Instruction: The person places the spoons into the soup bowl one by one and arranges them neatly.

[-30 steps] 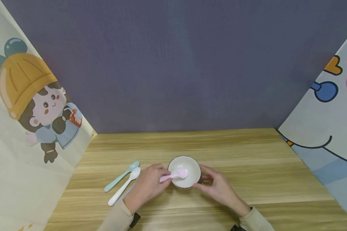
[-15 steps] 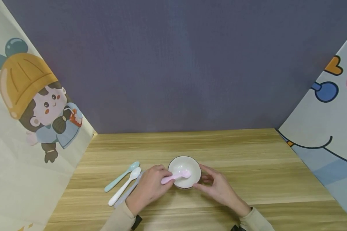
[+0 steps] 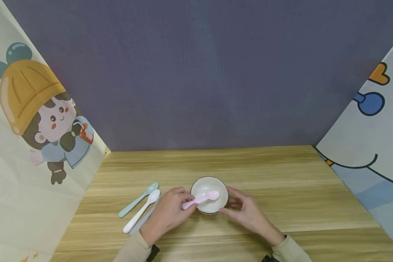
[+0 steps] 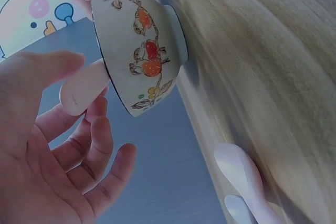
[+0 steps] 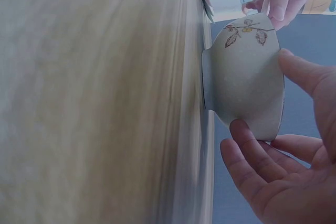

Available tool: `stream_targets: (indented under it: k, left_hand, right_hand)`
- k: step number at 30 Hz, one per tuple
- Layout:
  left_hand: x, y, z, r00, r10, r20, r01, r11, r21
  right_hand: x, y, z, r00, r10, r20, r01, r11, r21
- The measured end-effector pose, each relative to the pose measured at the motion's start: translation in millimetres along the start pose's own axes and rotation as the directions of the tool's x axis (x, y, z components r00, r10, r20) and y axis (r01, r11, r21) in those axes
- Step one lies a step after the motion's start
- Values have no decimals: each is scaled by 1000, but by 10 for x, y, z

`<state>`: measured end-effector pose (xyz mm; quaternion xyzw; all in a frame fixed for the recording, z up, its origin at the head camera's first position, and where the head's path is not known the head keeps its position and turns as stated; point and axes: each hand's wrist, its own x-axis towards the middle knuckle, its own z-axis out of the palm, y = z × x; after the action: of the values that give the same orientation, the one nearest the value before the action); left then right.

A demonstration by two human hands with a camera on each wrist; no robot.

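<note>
A white bowl (image 3: 201,186) with a dark rim stands upright on the wooden table. In the left wrist view the outside of the bowl (image 4: 118,40) shows orange and red birds on a branch. My left hand (image 3: 170,211) pinches the handle of a pale pink spoon (image 3: 213,195) between thumb and fingers, at the bowl's left rim. The spoon's head is over the bowl's inside. On the other side, my right hand (image 3: 247,214) holds the bowl's right side, thumb at the near rim and fingers around the wall, as the right wrist view confirms.
Left of my left hand lie a teal spoon (image 3: 138,201), a white spoon (image 3: 141,211) and a greyish-purple spoon (image 3: 146,219), side by side and slanted. My left forearm partly covers the purple one. A dark panel (image 3: 209,80) rises behind the table (image 3: 268,171), with cartoon-printed side walls.
The pink spoon's head has shifted a little to the right inside the bowl, my left hand moving slightly with it. More of the greyish-purple spoon shows. My right hand and the bowl stay put.
</note>
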<state>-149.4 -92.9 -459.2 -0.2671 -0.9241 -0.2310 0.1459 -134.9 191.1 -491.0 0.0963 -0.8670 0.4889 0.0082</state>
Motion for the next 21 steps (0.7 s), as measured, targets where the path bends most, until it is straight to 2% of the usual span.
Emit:
stream_targets:
  k: [11, 21]
  left_hand:
    - [-26, -25, -59, 1000, -23, -1, 22, 997, -74]
    - [-61, -47, -113, 997, -78, 16, 79, 995, -65]
  right_hand:
    - [-3, -9, -5, 1000, 5, -4, -5, 1000, -19]
    - [4, -5, -12, 1000, -17, 6, 17, 1000, -4]
